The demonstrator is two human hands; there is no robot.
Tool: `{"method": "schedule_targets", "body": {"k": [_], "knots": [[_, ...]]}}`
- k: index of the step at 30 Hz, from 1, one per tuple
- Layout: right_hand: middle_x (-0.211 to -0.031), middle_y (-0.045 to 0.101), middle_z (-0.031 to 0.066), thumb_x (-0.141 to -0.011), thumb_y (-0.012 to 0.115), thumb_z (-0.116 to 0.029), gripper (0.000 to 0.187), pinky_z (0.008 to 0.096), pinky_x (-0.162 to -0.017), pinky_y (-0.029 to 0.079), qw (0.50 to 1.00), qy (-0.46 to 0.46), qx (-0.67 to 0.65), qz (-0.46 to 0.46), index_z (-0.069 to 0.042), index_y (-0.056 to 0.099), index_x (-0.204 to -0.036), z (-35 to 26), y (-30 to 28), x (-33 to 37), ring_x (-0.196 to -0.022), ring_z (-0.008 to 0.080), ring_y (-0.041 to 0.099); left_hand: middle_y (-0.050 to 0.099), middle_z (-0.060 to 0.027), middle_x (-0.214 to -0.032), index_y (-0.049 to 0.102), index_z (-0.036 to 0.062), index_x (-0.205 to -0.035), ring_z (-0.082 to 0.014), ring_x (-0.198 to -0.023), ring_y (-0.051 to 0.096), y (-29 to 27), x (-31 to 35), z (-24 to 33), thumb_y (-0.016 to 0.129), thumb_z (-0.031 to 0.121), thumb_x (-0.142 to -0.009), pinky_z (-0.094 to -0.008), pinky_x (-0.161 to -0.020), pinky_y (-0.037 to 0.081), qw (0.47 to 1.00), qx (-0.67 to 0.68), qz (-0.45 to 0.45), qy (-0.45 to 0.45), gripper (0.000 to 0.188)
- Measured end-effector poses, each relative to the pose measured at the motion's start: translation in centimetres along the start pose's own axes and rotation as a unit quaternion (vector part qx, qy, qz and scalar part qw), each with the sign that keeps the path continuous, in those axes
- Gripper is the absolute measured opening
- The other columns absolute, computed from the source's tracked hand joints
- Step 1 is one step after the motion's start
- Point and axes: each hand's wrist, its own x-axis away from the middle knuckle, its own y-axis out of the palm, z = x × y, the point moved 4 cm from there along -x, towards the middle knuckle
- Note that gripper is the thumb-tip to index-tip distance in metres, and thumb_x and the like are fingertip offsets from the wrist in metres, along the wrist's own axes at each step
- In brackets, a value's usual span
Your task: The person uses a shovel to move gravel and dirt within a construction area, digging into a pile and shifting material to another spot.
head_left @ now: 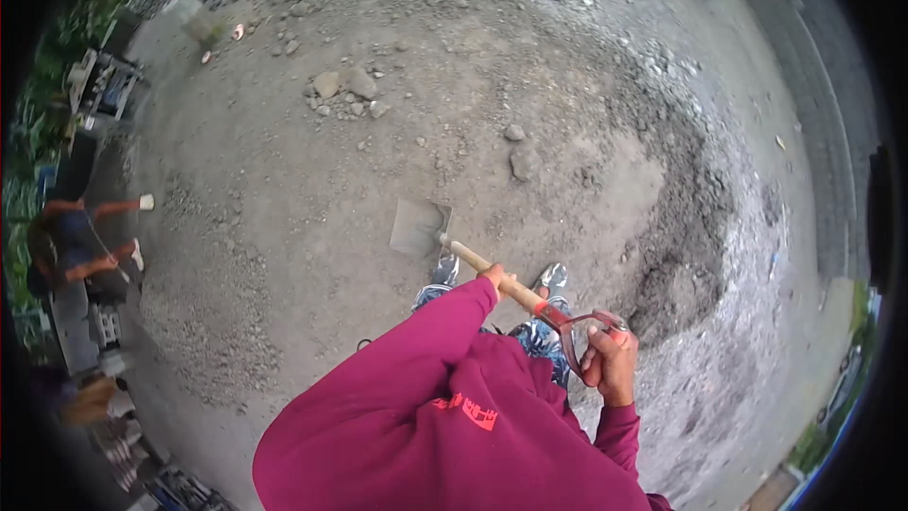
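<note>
Shovel blade [412, 228] before left shoe [445, 270], stones [360, 83] beyond, soil heap [677, 299] right, second person [72, 240] left

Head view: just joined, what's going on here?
Someone in a maroon top is holding a shovel two-handed. The left hand grips the wooden shaft, the right hand the red D-shaped handle. The blade is out by the feet, with no heaped load; can't tell if it touches the ground. Dark, loose soil lies to the right, a few stones ahead. Another person is off to the left.
</note>
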Motion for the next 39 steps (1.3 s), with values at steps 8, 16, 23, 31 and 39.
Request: {"method": "schedule_targets", "body": {"k": [8,16,23,31,39], "knots": [[-0.053,0.047,0.0055,-0.079,0.053,-0.011,0.037,0.0341,-0.041,0.046,0.832,0.036,-0.404,0.377,0.0,0.051,-0.114,11.9,-13.3,8.5,-0.041,0.0208,0.05,0.055,-0.0103,-0.07,0.051,0.0004,-0.091,-0.0251,-0.058,0.06,18.7,2.9,-21.4,0.062,0.012,-0.083,-0.0418,-0.052,0.056,0.91,-0.365,-0.195,-0.035,0.018],[-0.055,0.047,0.0045,-0.08,0.053,-0.015,0.011,0.0379,-0.047,0.046,0.618,0.015,-0.676,0.401,-0.005,0.051,-0.077,15.0,-27.7,-8.2,-0.045,0.0217,0.049,0.052,-0.0073,-0.069,0.046,0.0058,-0.092,-0.0207,-0.055,0.054,35.2,-11.3,-36.6,0.061,0.014,-0.08,-0.0392,-0.046,0.05,0.82,-0.554,-0.121,-0.084,0.021],[-0.054,0.045,0.0023,-0.078,0.055,-0.018,0.012,0.0339,-0.046,0.043,0.555,0.013,-0.714,0.427,-0.009,0.048,-0.073,16.8,-40.8,-27.7,-0.045,0.0191,0.046,0.054,-0.007,-0.071,0.049,0.0051,-0.091,-0.0191,-0.055,0.055,50.9,-21.1,-42.8,0.061,0.018,-0.082,-0.0353,-0.046,0.052,0.762,-0.643,-0.062,-0.026,0.02],[-0.053,0.046,0.0039,-0.083,0.056,-0.019,0.016,0.0336,-0.045,0.043,0.546,0.005,-0.732,0.406,-0.008,0.05,-0.072,9.1,-50.4,-39.3,-0.045,0.0196,0.048,0.053,-0.0054,-0.067,0.051,0.0059,-0.087,-0.0179,-0.053,0.055,63.3,-21.4,-43.4,0.06,0.021,-0.081,-0.0342,-0.047,0.051,0.76,-0.649,-0.01,-0.034,0.019],[-0.054,0.047,0.0043,-0.088,0.051,-0.023,0.023,0.0355,-0.048,0.044,0.552,-0.047,-0.737,0.388,-0.009,0.049,-0.07,6.0,-54.4,-42.8,-0.045,0.0201,0.047,0.052,-0.0084,-0.063,0.049,0.0006,-0.088,-0.0196,-0.05,0.055,68.8,-18.4,-46.1,0.055,0.013,-0.084,-0.0376,-0.041,0.05,0.747,-0.664,0.003,0.016,0.015]]}}
